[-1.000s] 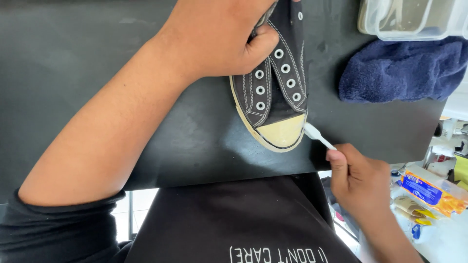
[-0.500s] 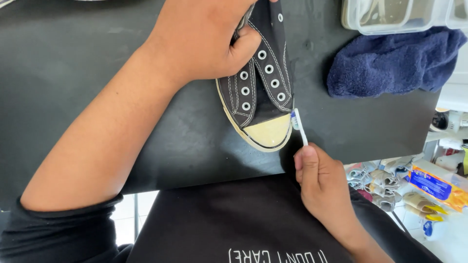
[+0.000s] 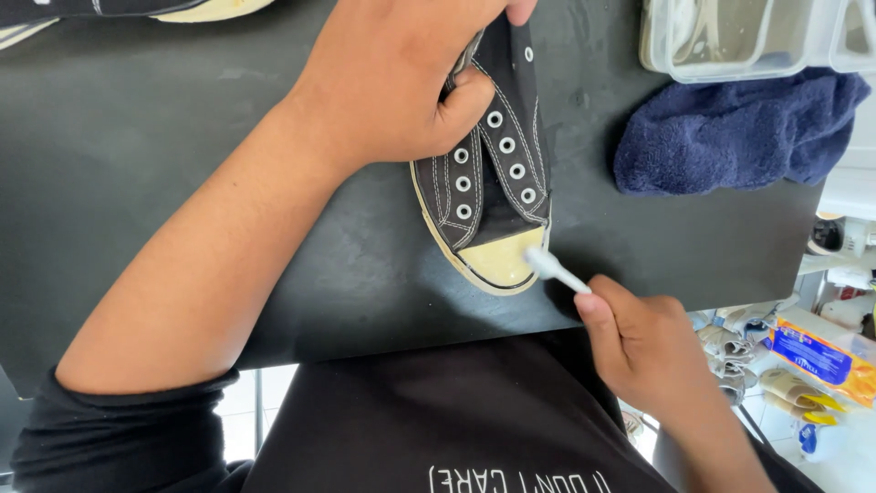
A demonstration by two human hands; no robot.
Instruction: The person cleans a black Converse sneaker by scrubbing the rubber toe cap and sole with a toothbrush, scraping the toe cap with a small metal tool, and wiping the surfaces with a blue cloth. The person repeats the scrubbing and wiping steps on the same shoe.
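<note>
Since half a second ago, the toothbrush is lying at a slant instead of standing nearly upright beside the shoe, and its head is now touching the right edge of the yellowed toe cap; my right hand is sitting lower and further right than it was. I am closing that hand around the white handle, fingers curled, thumb lying along the top, in the lower right of the frame. My left hand is gripping the black canvas sneaker in the upper centre, fingers wrapped shut over the upper near the tongue, thumb pressing beside the top eyelets. I am seeing the sneaker lying on the black table, toe pointing toward the bottom of the frame, with no laces in its metal eyelets. To the upper right, a dark blue towel is lying bunched on the table, touching a clear plastic container at the top edge. Part of a second shoe is showing in the upper left corner.
</note>
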